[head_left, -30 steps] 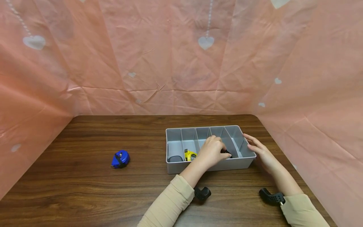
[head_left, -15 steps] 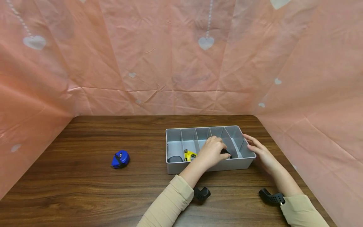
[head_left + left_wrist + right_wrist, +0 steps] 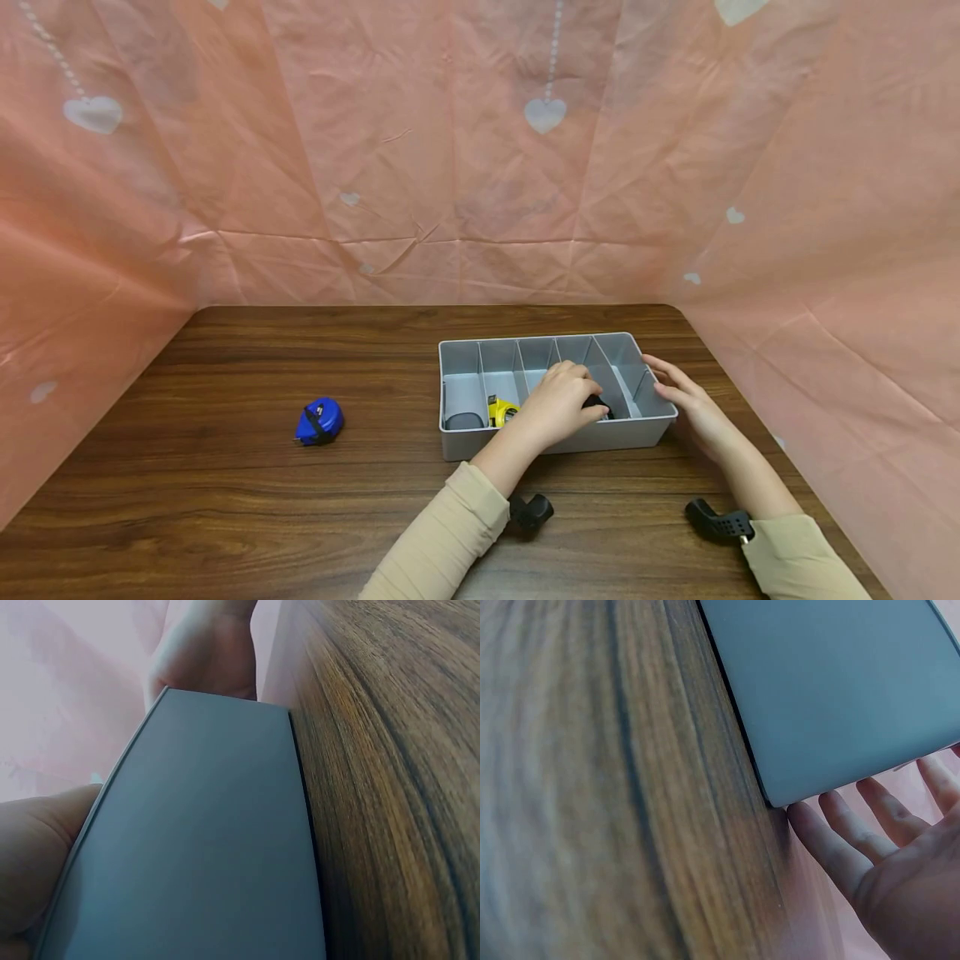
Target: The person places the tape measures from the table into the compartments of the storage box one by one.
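In the head view, my left hand (image 3: pixel 561 400) reaches down into the grey divided box (image 3: pixel 487 444), fingers curled at a small black object (image 3: pixel 598 406) in a compartment right of the middle. Most of that object is hidden under the hand, so I cannot tell its kind. In the left wrist view, the thumb (image 3: pixel 37 847) hangs over the box's near rim. My right hand (image 3: pixel 693 408) rests against the box's right end. The right wrist view has its fairly straight fingers (image 3: pixel 840 847) touching the end wall. A yellow tape measure (image 3: pixel 501 412) lies in the second compartment from the left.
A dark grey rounded item (image 3: pixel 464 421) sits in the leftmost compartment. On the wooden table (image 3: pixel 225 500), left of the box, lies a blue tape measure (image 3: pixel 320 421) with a black strap. Pink curtains (image 3: pixel 450 167) enclose the table at the back and sides.
Almost nothing differs. My left wrist has shifted very slightly left while the hand stays at the black object; the right hand keeps its place at the box's end.
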Demonstrator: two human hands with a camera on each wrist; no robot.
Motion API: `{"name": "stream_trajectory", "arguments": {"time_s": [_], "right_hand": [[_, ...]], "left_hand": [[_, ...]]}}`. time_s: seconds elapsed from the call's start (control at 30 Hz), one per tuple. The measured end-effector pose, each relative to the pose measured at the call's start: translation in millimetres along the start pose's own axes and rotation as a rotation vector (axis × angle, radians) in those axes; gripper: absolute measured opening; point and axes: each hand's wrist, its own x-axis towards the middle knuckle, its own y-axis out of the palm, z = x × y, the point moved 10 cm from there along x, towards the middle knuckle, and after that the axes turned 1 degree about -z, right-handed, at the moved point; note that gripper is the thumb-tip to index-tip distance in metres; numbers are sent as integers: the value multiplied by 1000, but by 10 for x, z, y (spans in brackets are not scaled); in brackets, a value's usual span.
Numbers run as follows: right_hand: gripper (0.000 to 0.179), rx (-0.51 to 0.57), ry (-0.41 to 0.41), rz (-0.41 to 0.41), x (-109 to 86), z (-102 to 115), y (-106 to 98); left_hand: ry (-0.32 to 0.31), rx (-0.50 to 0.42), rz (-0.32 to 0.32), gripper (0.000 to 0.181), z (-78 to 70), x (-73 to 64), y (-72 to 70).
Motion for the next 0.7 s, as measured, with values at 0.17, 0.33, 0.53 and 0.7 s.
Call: {"name": "stream_trajectory", "arguments": {"time_s": [0.17, 0.33, 0.53, 0.7], "right_hand": [[49, 3, 0, 1, 1, 5, 2], [49, -4, 6, 3, 0, 2, 4], [49, -3, 3, 4, -1, 1, 4], [49, 2, -3, 2, 1, 8, 0]], "left_hand": [[7, -14, 15, 29, 2, -8, 7], [20, -23, 39, 29, 1, -25, 15], [36, -37, 61, 29, -3, -49, -13], [44, -35, 64, 30, 6, -66, -36]]}}
